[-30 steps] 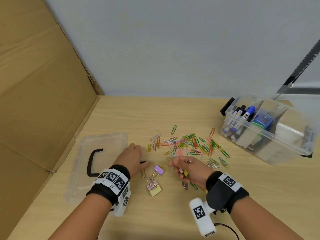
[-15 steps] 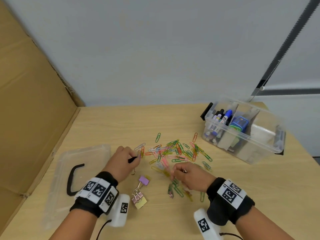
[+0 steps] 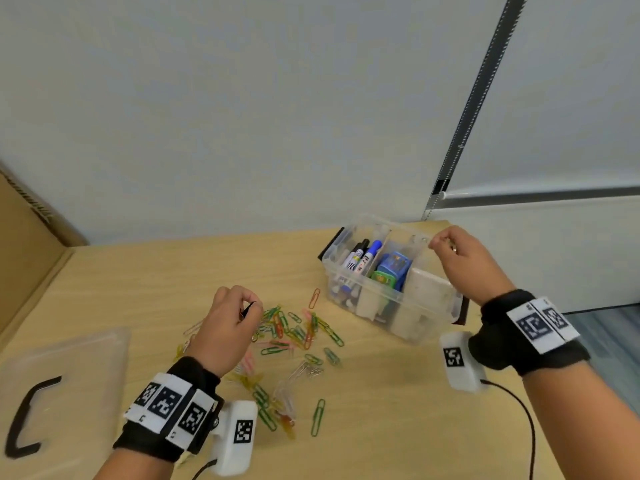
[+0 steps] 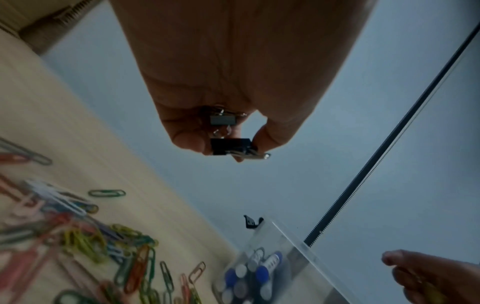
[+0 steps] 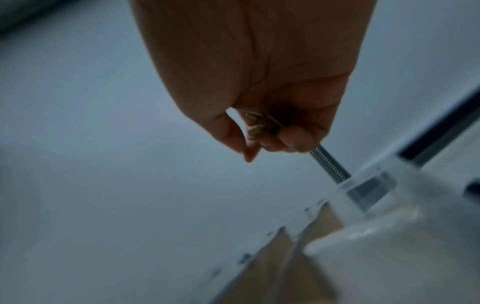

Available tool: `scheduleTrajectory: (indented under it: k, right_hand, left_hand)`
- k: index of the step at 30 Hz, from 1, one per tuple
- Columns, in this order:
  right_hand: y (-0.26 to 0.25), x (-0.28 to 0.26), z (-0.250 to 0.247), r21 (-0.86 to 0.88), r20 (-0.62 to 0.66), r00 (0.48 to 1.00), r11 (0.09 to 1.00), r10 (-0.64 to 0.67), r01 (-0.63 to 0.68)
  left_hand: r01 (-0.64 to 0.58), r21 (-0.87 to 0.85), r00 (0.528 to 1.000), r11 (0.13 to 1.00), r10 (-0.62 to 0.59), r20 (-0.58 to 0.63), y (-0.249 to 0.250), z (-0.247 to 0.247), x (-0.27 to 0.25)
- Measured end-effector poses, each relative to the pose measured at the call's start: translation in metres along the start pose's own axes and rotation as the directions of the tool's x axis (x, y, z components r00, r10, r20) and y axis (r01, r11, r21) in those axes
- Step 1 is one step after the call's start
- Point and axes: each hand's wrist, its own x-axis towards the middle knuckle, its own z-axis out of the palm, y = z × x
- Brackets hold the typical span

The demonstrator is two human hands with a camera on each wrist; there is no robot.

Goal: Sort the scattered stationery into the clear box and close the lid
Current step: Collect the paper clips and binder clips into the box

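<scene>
Though hidden overhead, left hand pinches binder clips

Left hand pinching black binder clips, paper clips below

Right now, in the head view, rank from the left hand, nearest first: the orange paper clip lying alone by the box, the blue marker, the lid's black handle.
From the left hand:
1. Orange paper clip, to its right.
2. Blue marker, in the clear box, farther right.
3. Black handle, on the lid at far left.
</scene>
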Motion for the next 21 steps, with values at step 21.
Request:
scheduleTrajectory:
  k: [21]
  right_hand:
    - [0.108,0.017,0.019,-0.161,-0.027,0.996,0.984,-0.084,0.078]
  left_hand:
    - [-0.027,0.033,0.999,0.999,0.026,0.041,0.070,0.076,-0.007]
